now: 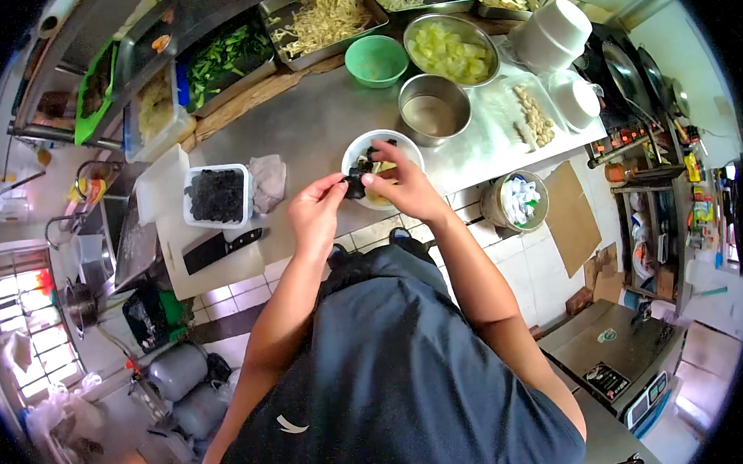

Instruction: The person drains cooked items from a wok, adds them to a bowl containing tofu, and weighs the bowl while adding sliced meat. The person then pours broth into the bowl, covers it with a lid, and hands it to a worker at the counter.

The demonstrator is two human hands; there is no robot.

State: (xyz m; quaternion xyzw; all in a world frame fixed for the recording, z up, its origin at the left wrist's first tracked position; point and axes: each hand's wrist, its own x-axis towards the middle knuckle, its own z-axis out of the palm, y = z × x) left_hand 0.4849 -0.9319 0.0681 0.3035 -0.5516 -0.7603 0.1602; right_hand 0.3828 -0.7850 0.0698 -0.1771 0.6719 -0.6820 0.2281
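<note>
Midway, seemingly: dark fungus piece (354,185) pinched between fingers of left hand (316,211) and right hand (403,188) over part-filled white bowl (353,155); white tub (216,196) of fungus nearby

1. Steel worktop (315,126), food trays along the far edge.
2. White bowl (382,160) at the near edge.
3. Steel pot (435,108), green bowl (376,60) mid-worktop.
4. White tub (217,196), grey cloth (269,180), cleaver (219,248) on a white cutting board (168,201) at the left end.

A long stainless-steel counter (315,126) stands on pale tiled floor (524,266); left of it, a bright barred window (32,334).
</note>
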